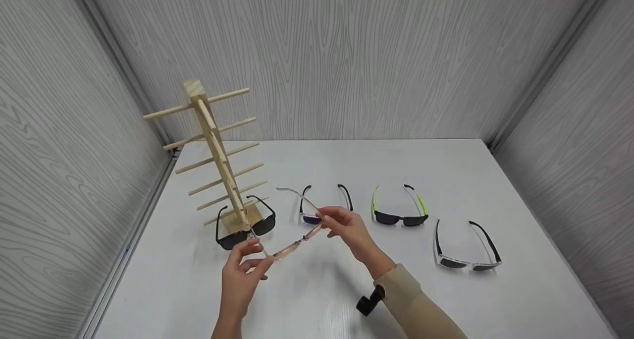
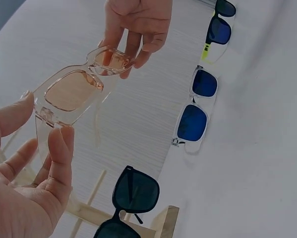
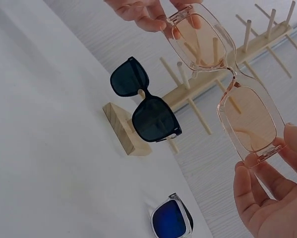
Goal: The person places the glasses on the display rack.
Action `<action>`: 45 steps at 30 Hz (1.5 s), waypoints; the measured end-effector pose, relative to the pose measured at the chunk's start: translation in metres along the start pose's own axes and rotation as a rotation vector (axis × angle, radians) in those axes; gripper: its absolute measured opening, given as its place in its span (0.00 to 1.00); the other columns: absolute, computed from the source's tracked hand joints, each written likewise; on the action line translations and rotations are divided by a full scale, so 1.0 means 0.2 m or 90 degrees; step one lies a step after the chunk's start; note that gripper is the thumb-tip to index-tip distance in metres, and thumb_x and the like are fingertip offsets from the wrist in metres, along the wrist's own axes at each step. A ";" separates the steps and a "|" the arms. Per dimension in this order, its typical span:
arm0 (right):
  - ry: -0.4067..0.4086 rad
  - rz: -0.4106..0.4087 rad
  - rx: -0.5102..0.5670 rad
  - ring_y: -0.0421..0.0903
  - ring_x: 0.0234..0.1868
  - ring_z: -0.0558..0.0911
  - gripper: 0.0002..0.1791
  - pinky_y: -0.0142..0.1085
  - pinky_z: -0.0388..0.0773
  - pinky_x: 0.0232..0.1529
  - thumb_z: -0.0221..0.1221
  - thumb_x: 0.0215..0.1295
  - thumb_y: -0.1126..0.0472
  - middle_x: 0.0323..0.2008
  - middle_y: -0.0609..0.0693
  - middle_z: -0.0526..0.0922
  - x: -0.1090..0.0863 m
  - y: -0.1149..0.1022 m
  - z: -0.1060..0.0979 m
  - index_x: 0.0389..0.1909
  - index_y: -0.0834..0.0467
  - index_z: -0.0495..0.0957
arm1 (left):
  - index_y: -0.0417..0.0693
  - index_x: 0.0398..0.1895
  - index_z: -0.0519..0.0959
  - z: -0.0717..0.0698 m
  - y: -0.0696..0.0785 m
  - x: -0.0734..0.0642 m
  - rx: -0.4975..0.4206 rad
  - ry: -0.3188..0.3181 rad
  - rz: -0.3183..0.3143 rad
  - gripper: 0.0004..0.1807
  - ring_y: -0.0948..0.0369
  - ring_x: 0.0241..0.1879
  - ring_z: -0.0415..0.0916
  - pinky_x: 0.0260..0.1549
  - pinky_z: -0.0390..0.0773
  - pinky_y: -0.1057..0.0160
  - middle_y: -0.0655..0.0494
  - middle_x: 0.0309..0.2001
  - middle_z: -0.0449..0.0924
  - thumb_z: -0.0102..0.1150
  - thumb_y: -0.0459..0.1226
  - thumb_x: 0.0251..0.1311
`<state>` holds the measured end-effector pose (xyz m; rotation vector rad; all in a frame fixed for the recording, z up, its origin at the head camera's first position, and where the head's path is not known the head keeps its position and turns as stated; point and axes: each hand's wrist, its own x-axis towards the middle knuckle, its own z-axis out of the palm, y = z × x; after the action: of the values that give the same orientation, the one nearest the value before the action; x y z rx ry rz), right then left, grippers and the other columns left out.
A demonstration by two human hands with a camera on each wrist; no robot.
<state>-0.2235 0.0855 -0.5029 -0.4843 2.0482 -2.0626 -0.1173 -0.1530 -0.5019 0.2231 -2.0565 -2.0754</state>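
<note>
A pair of clear-framed sunglasses with orange-tinted lenses [image 2: 74, 90] is held up between both hands, its temples spread. My left hand [image 1: 243, 274] pinches one end of the frame near the hinge, and my right hand [image 1: 349, 230] pinches the other end. Left of the hands stands a wooden sunglasses rack [image 1: 218, 150] with several pegs on each side. Black sunglasses [image 3: 150, 101] hang at its lowest level, close behind my left hand. In the right wrist view, the rack's pegs show through the tinted lenses.
Clear-framed sunglasses with blue lenses [image 2: 193, 126] stand behind the right hand. Further right are black sunglasses with yellow-green temples [image 1: 400, 219] and clear-framed sunglasses with black temples [image 1: 468, 265]. All rest on the white table [image 1: 307, 309], enclosed by grey wood-grain walls [image 1: 317, 56].
</note>
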 end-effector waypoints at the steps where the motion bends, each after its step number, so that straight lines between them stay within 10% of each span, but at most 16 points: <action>1: 0.000 -0.002 0.001 0.47 0.42 0.78 0.24 0.37 0.78 0.37 0.57 0.65 0.54 0.47 0.52 0.80 0.01 0.00 0.01 0.55 0.66 0.72 | 0.46 0.52 0.72 -0.01 0.00 0.00 0.001 0.003 0.002 0.27 0.54 0.35 0.79 0.24 0.80 0.60 0.43 0.46 0.71 0.69 0.30 0.47; 22: -0.014 0.039 -0.027 0.56 0.45 0.78 0.18 0.42 0.77 0.40 0.57 0.65 0.58 0.45 0.51 0.80 0.19 -0.07 0.17 0.53 0.63 0.76 | 0.43 0.55 0.74 -0.11 -0.03 0.06 0.017 0.114 0.066 0.23 0.57 0.34 0.77 0.23 0.78 0.66 0.47 0.47 0.74 0.65 0.32 0.54; 29: -0.017 0.029 -0.028 0.47 0.40 0.79 0.17 0.50 0.76 0.41 0.55 0.66 0.63 0.41 0.51 0.80 0.21 -0.15 0.26 0.52 0.68 0.74 | 0.47 0.56 0.73 -0.15 -0.04 0.10 0.044 0.148 0.031 0.21 0.60 0.36 0.75 0.27 0.77 0.68 0.51 0.49 0.73 0.61 0.37 0.59; 45: 0.016 0.071 -0.045 0.44 0.39 0.78 0.15 0.35 0.78 0.33 0.58 0.64 0.58 0.40 0.48 0.80 0.38 -0.06 0.38 0.50 0.59 0.78 | 0.45 0.60 0.70 -0.24 -0.03 0.20 0.018 0.168 0.040 0.22 0.58 0.37 0.75 0.26 0.76 0.70 0.48 0.51 0.70 0.57 0.39 0.62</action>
<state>-0.2648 -0.0129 -0.4857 -0.3477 2.1168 -1.9491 -0.1442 -0.2090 -0.5071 0.4083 -1.9101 -1.8698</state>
